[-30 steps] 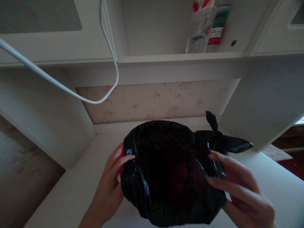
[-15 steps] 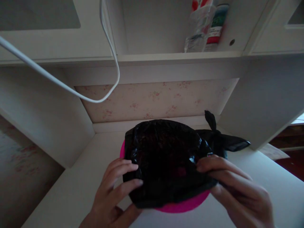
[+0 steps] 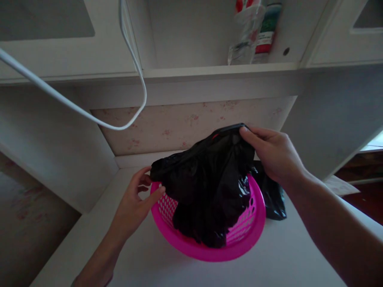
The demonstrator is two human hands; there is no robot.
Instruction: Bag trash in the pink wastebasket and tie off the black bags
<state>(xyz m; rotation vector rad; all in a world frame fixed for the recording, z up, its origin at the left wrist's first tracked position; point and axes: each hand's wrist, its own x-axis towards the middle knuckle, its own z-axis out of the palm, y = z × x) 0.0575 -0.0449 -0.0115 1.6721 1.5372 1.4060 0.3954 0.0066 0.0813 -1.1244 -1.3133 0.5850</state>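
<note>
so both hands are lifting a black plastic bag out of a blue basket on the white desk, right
Not quite: the basket is bright pink, not blue, as the head view shows. The rest holds: the left hand and right hand each grip an edge of the black plastic bag, raised partly out of the basket on the white desk.

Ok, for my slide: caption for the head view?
Both hands lift a black bag from a pink basket.

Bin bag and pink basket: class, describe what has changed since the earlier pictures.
The right hand has lifted the black bag up off the pink basket, baring its rim. The left hand has shifted to the bag's left edge. The cable and bottles are unchanged.
</note>
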